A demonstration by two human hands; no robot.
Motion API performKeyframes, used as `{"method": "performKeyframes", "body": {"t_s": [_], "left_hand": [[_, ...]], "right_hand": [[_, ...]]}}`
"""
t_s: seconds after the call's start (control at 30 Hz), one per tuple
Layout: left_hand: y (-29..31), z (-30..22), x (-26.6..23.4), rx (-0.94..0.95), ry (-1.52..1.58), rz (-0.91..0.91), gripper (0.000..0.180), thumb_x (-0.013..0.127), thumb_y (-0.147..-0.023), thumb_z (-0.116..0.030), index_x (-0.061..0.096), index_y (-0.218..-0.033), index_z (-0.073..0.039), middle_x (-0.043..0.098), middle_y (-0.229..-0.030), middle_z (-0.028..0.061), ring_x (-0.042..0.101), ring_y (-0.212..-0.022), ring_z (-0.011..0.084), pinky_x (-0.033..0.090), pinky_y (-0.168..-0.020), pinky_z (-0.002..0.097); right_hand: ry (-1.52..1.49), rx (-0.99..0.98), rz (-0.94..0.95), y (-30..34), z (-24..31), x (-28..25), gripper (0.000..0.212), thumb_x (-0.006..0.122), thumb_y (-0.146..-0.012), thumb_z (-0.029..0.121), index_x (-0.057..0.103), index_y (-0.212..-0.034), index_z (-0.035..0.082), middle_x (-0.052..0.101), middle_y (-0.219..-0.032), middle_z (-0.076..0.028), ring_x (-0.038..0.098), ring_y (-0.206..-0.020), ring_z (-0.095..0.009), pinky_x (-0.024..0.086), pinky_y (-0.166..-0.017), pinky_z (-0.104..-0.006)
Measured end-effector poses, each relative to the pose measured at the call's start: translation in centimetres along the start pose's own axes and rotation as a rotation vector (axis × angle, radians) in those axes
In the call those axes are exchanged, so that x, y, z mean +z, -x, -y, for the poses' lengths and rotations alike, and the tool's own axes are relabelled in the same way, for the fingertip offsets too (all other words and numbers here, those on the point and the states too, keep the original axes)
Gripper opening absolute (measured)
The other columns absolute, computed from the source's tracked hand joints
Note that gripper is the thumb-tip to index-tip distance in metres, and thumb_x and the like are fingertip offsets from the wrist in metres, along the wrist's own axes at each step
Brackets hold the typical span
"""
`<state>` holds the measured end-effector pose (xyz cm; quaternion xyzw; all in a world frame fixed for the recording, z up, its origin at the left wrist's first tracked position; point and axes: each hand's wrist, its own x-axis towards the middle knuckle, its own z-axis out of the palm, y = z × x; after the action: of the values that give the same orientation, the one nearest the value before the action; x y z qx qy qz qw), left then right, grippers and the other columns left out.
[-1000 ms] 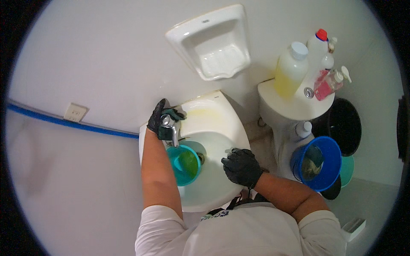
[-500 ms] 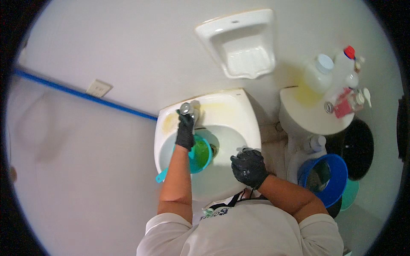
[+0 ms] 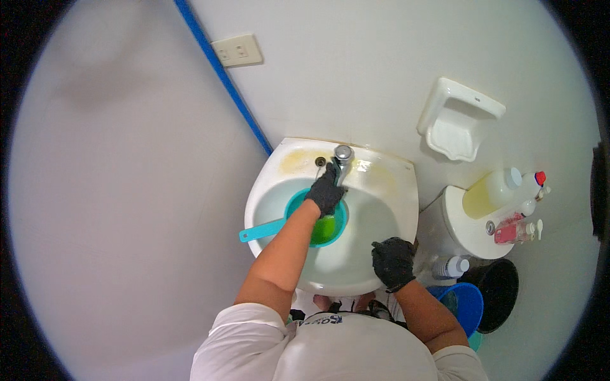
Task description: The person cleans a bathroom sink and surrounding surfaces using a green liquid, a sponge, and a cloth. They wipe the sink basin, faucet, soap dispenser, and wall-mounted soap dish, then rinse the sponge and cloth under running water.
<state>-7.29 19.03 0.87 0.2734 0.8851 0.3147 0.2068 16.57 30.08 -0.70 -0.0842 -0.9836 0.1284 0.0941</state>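
My left hand [image 3: 326, 190], in a black glove, is closed around the spout of the chrome faucet [image 3: 344, 153] at the back of a white sink [image 3: 362, 267]. Below that hand a turquoise dipper [image 3: 262, 231] sits in the basin, its handle reaching over the left rim. Bright green shows inside the dipper, partly covered by my wrist. At the sink's right front rim is my right hand [image 3: 393, 261], also in a black glove, its fingers curled in. Whatever those fingers may hold is hidden.
A white soap dish [image 3: 459, 120] is fixed to the wall. Right of the sink, a toilet tank lid [image 3: 459, 216] bears a jug of yellow liquid [image 3: 488, 193] and several bottles. Below stand a blue bucket [image 3: 469, 305] and a black bin [image 3: 499, 295]. A blue pipe [image 3: 225, 79] runs beside an outlet [image 3: 238, 51].
The view has turned and shifted, so the sink sits farther right. My left hand has slid lower along the faucet, baring its top and the drain-like hole beside it. My right hand stays closed near the rim.
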Motion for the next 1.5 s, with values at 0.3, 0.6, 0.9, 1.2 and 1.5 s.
{"method": "performKeyframes", "body": {"t_s": [0.3,0.6,0.9,1.2,1.5], "left_hand": [[3.0,5.9,-9.9,0.152,-0.298,-0.226,0.076,0.052,-0.073,-0.004,0.029,-0.141,-0.028,0.029,-0.145,0.0141,0.051,-0.115,0.0329,0.042,-0.096,0.0389],[-4.5,8.5,-5.1,0.198,-0.63,-0.03,0.07,0.063,-0.074,-0.01,0.035,-0.138,-0.02,0.018,-0.147,0.0201,0.023,-0.135,0.035,0.027,-0.109,0.0386],[-2.9,11.4,-6.9,0.453,-0.795,0.216,0.072,0.058,-0.074,-0.003,0.033,-0.139,-0.02,0.01,-0.151,0.0158,0.016,-0.138,0.033,0.019,-0.112,0.0398],[-1.7,9.3,-10.6,0.363,-0.955,0.364,0.07,0.046,-0.078,0.0,0.024,-0.143,-0.014,0.006,-0.152,0.0106,0.019,-0.138,0.0308,0.024,-0.11,0.0444],[-0.9,11.0,-10.7,0.394,-0.93,0.339,0.071,0.049,-0.077,0.001,0.024,-0.143,-0.011,0.009,-0.152,0.0105,0.021,-0.137,0.0284,0.024,-0.11,0.0418]], "right_hand": [[0.007,0.001,-0.14,-0.1,0.3,0.0,0.016,0.061,-0.068,0.025,0.064,-0.059,0.012,0.057,-0.058,-0.01,0.056,-0.06,-0.031,0.039,-0.058,-0.0479],[0.0,0.004,-0.19,-0.3,0.8,0.0,0.013,0.061,-0.07,0.022,0.066,-0.062,0.014,0.057,-0.058,-0.009,0.056,-0.061,-0.029,0.039,-0.057,-0.0451],[-0.011,0.053,-0.123,-0.1,0.6,-0.1,0.011,0.061,-0.07,0.02,0.067,-0.066,0.011,0.059,-0.06,-0.009,0.057,-0.064,-0.029,0.04,-0.059,-0.0452],[0.021,0.006,-0.245,-0.3,1.0,0.1,0.01,0.062,-0.066,0.017,0.068,-0.068,0.009,0.057,-0.059,-0.01,0.056,-0.063,-0.029,0.042,-0.058,-0.0446],[-0.026,0.06,-0.137,0.3,0.4,-0.4,0.016,0.066,-0.062,0.013,0.069,-0.078,0.01,0.064,-0.073,-0.009,0.061,-0.076,-0.028,0.045,-0.067,-0.0439]]}}
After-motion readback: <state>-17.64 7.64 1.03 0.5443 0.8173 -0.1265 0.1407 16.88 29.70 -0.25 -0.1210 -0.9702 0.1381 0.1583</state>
